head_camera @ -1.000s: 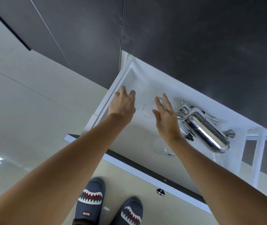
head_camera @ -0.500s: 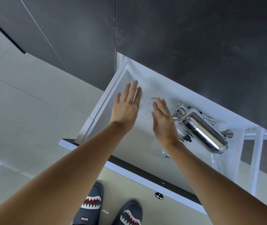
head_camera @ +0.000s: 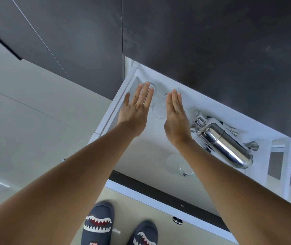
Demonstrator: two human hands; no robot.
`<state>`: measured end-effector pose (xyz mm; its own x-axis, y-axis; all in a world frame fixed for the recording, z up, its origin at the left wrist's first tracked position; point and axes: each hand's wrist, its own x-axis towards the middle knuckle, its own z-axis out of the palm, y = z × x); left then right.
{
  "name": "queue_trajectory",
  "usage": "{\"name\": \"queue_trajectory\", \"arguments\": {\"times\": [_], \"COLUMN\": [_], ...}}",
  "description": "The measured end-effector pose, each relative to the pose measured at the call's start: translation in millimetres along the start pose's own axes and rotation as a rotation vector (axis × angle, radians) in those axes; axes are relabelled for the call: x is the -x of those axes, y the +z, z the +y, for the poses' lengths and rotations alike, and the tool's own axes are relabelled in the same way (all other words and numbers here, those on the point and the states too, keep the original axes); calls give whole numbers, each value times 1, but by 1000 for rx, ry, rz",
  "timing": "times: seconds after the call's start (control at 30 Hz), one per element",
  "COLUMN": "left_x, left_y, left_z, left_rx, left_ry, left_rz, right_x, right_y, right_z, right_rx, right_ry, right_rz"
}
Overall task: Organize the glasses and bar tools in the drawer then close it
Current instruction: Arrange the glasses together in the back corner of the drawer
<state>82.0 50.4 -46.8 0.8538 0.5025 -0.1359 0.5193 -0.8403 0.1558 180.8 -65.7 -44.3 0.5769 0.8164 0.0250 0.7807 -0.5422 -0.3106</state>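
Observation:
A white drawer stands pulled out below dark cabinet fronts. A clear glass lies between my two flat hands at the drawer's back left. My left hand is open, fingers straight, partly covering another clear glass behind it. My right hand is open, edge-on beside the glass. A third clear glass lies on its side under my right forearm. A shiny steel cocktail shaker lies at the right with small steel bar tools around it.
The drawer's front panel with a dark top edge and a small round knob is close to my slippered feet. Glossy pale floor spreads to the left. A white frame shows at the far right.
Both hands have reached further back into the drawer and flattened, closing in on either side of the clear glass. The view has shifted slightly.

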Motion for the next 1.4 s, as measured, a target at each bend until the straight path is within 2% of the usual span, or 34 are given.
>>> {"name": "queue_trajectory", "arguments": {"times": [0.23,0.53,0.67,0.77,0.87,0.93,1.0,1.13,1.3,1.4], "left_x": [-7,-21,4,34,59,68,73,73,74,74], "left_y": [-12,-33,-37,-28,-18,-13,-7,10,5,1], "left_z": [-8,-13,-1,25,60,82,98,112,110,97], "left_rx": [-13,49,178,213,224,235,216,183,368,401], "left_ry": [30,65,61,179,405,541,641,690,592,516], "left_rz": [-62,-237,-171,-187,-259,-325,-400,-412,-423,-442], "right_x": [-14,-3,36,80,137,176,206,229,226,223], "right_y": [3,-19,-44,-64,-83,-87,-86,-77,-68,-76], "right_z": [-2,13,50,81,111,131,149,164,156,142], "right_rx": [47,46,41,15,-1,75,126,-60,-184,-211], "right_ry": [8,36,50,151,333,441,587,857,866,731], "right_rz": [11,-176,-214,-167,-59,-16,-79,-298,-343,-472]}}
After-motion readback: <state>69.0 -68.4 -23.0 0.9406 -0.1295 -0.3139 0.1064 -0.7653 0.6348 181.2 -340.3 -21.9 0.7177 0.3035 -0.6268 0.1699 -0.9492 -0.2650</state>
